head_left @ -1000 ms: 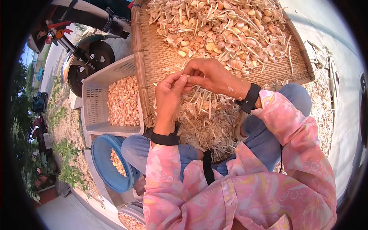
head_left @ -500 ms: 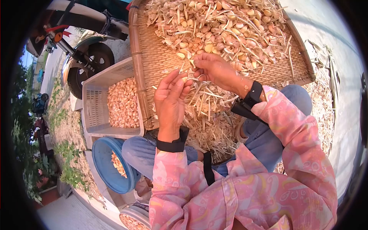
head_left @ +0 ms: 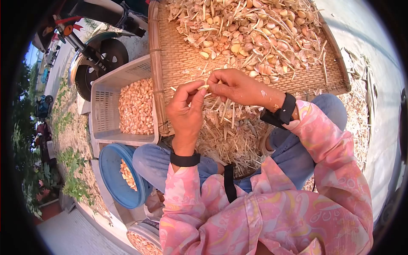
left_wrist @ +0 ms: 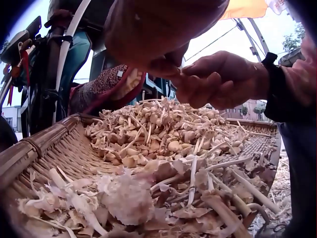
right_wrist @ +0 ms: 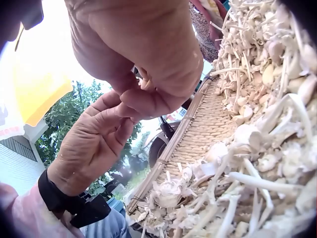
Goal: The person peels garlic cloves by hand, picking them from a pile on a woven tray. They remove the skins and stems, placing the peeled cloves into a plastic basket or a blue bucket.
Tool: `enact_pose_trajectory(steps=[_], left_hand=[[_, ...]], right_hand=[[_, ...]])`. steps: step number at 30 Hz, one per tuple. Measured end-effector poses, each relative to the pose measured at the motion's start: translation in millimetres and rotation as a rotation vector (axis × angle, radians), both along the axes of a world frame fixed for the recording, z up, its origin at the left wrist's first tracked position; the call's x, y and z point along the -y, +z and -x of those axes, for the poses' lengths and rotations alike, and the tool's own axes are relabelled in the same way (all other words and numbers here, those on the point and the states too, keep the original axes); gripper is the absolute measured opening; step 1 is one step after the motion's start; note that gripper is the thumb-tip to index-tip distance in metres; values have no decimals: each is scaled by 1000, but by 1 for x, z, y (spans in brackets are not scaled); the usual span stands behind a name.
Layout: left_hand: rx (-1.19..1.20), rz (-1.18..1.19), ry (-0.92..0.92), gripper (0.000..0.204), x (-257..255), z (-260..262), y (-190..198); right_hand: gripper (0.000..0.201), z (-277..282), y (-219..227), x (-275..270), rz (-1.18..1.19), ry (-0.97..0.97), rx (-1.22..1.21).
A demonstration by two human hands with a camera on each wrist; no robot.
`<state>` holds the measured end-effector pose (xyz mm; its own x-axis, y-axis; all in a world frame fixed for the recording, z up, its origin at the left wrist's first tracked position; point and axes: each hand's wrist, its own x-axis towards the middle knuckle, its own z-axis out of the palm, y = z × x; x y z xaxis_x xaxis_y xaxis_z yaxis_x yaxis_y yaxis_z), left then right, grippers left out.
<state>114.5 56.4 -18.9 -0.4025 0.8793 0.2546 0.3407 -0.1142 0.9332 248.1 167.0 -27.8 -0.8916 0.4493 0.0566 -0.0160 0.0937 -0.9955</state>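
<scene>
Between the thumb and fingers of the left hand (head_left: 185,114) is a pale garlic clove (head_left: 204,87), seen in the head view. The right hand (head_left: 242,87) pinches at the same clove from the other side, its fingertips meeting the left ones. Both hands are held above the near edge of a woven tray (head_left: 182,55), which bears a heap of garlic cloves, skins and stalks (head_left: 255,38). In the right wrist view the left hand (right_wrist: 94,144) and right hand (right_wrist: 143,54) meet fingertip to fingertip; the clove is mostly hidden there.
A white crate (head_left: 100,114) of cloves stands left of the tray. Below it are a blue bucket (head_left: 112,191) with some cloves and another container of cloves (head_left: 144,242). Dry stalks and skins (head_left: 238,144) lie between the person's legs. A wheeled vehicle (head_left: 102,59) stands at the upper left.
Half a second ago the hands were slightly apart; the right hand has come back to the left and their fingertips now meet at the clove.
</scene>
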Motion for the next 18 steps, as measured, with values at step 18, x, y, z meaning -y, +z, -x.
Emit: enact_pose_trajectory(steps=[18], left_hand=[[533, -177, 82, 21, -17, -11, 10]], right_hand=[[18, 2, -9, -16, 527, -218, 230]])
